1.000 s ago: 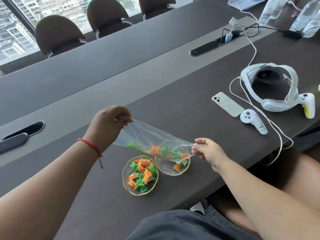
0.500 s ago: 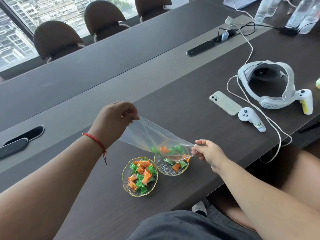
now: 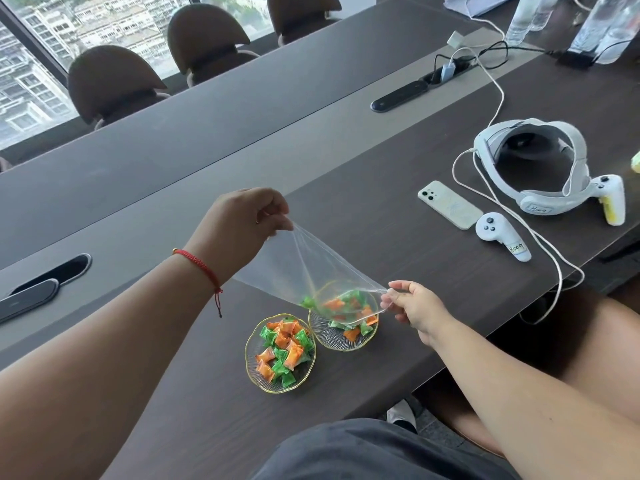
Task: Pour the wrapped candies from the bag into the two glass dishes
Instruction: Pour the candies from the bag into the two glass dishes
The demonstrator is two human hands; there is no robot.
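Landmark: the gold-rimmed round glass dish heaped with candies (image 3: 254,353), near the table's front edge.

Progress: that dish looks filled, piled with orange and green wrapped candies (image 3: 282,351). The second gold-rimmed glass dish (image 3: 337,342), touching it on the right and slightly farther from you, holds only a few pieces. A cluster of candies is still inside the clear plastic bag (image 3: 301,268), gathered at its low end directly above the second dish. My read: first dish done, second mid-fill, the rest of the bag left to empty.

Hands: your left hand (image 3: 242,226), above and behind the full dish, is closed in a pinch on the bag's raised corner. Your right hand (image 3: 415,306), to the right of the second dish, pinches the bag's lower edge between thumb and fingertips, other fingers loosely curled.

Bag position: stretched taut between both hands, sloping down from left hand to right, low end over the second dish. Whether it touches the rim, cannot tell.
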